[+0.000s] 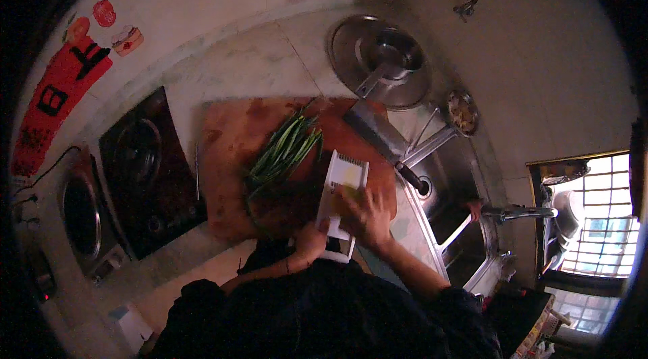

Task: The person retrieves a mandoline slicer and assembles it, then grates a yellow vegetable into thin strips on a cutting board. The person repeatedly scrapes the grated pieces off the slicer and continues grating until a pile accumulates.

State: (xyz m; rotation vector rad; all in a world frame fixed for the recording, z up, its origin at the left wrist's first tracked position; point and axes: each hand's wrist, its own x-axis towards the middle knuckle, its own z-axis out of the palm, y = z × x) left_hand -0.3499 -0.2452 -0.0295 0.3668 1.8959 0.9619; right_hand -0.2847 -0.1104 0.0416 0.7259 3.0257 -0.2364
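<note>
A white mandoline slicer (331, 169) with a toothed row near its far end lies tilted over the right part of a wooden cutting board (223, 131). My left hand (310, 241) grips its near part, close to my body. Over its face, my right hand (368, 217) presses a yellowish piece of vegetable (347, 197), mostly covered by the fingers; its kind is unclear. Left of the slicer rests a bunch of long green stalks, perhaps scallions (288, 149). A cleaver (377, 131) lies across the board's right edge, its dark handle (412, 178) reaching over the sink.
At left is a black cooktop (174, 177). Behind the board, a steel saucepan (400, 55) sits in a wide round steel vessel (347, 55). On the right are a steel sink (450, 171), a faucet (521, 212) and a bowl of food pieces (461, 113).
</note>
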